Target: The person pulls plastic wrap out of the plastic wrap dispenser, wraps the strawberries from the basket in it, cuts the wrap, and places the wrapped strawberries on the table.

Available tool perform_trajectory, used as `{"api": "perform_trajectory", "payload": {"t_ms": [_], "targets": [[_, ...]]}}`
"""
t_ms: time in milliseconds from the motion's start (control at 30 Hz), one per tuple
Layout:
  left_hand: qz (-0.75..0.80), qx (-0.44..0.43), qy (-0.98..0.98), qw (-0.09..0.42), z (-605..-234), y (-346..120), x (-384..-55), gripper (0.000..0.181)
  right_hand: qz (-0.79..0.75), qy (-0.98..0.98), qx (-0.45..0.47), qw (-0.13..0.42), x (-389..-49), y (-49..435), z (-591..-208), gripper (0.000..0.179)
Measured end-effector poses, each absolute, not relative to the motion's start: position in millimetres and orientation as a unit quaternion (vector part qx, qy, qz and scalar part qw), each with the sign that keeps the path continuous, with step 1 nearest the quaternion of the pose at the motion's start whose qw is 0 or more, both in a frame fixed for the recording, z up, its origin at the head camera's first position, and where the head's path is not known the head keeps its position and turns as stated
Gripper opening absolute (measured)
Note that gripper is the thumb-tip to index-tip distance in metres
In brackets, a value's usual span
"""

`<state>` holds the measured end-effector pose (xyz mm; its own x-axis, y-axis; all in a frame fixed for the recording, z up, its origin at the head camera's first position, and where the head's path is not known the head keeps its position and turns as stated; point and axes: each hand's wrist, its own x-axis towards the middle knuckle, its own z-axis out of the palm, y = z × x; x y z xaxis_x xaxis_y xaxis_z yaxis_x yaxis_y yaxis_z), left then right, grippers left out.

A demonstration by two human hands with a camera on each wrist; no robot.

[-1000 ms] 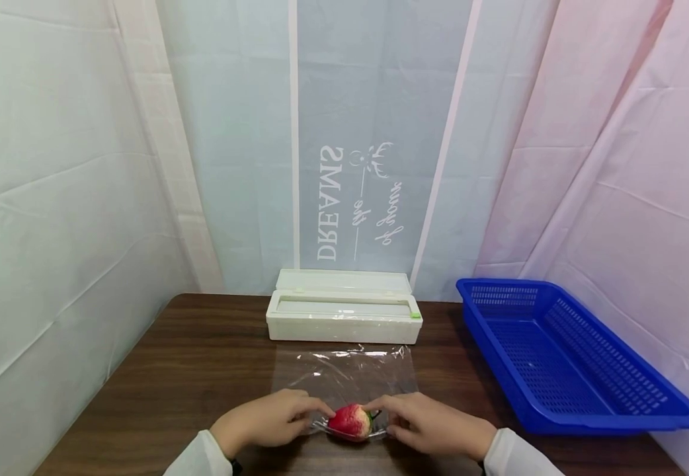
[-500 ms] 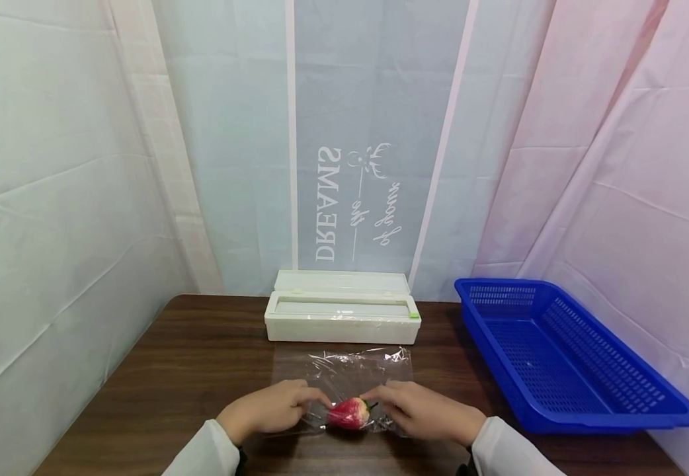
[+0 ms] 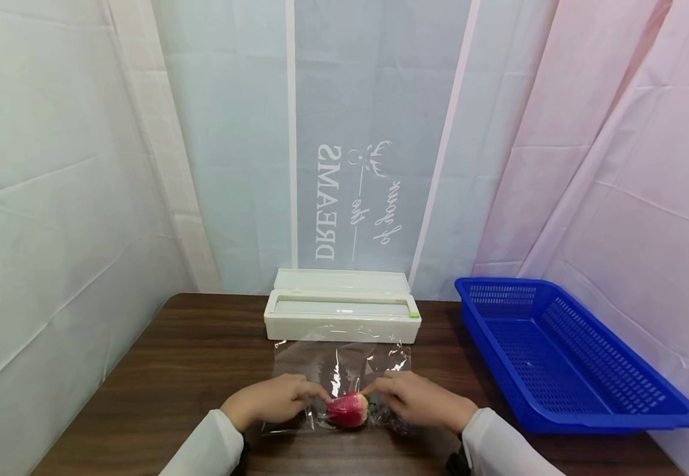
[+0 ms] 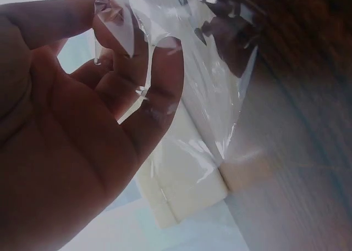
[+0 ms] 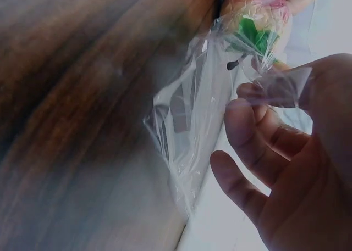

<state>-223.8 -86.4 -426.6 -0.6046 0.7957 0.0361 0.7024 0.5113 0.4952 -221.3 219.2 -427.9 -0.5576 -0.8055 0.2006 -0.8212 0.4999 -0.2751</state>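
Note:
In the head view a red fruit [image 3: 347, 410], with a pale end and green leaves, lies rolled in clear plastic wrap [image 3: 303, 362] on the table. My left hand [image 3: 273, 400] is at its left end, index finger extended to the fruit. In the left wrist view, film [image 4: 212, 97] is pinched between the thumb and fingers. On the other side my right hand [image 3: 418, 400] holds the wrap near the stem end. The right wrist view shows film [image 5: 184, 116] bunched at its thumb and fingers, beside the fruit's green leaves [image 5: 253, 37] and dark stem.
Behind the wrap stands a white plastic-wrap dispenser box [image 3: 341, 329], its lid raised and a green slider at its right end. A blue perforated basket [image 3: 582, 420] sits on the right of the brown wooden table [image 3: 166, 370]. Cloth curtains [image 3: 374, 99] surround the table.
The fruit has rolled and shifted slightly away from the body, its pale patch turning largely out of sight. Both hands have moved forward with it, and the film between fruit and box now bulges upward.

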Motion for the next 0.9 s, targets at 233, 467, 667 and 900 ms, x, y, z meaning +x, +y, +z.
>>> {"api": "perform_trajectory", "payload": {"t_ms": [233,467,667,900], "targets": [[0.240,0.423,0.867,0.111,-428.4,-85.1,-230.0,0.036,0.193,-0.860,0.472,0.007,-231.8,218.4,-430.3,0.030],[0.237,0.424,0.868,0.101,-430.9,-87.1,-233.7,0.030,0.186,-0.866,0.465,-0.006,-236.2,217.1,-436.7,0.027],[0.264,0.420,0.863,0.097,-433.5,-89.1,-236.6,0.027,0.191,-0.866,0.462,-0.008,-236.0,217.7,-438.9,0.024],[0.289,0.415,0.854,0.119,-434.4,-101.1,-240.3,0.022,0.221,-0.875,0.429,-0.043,-239.4,223.3,-440.5,0.019]]}}
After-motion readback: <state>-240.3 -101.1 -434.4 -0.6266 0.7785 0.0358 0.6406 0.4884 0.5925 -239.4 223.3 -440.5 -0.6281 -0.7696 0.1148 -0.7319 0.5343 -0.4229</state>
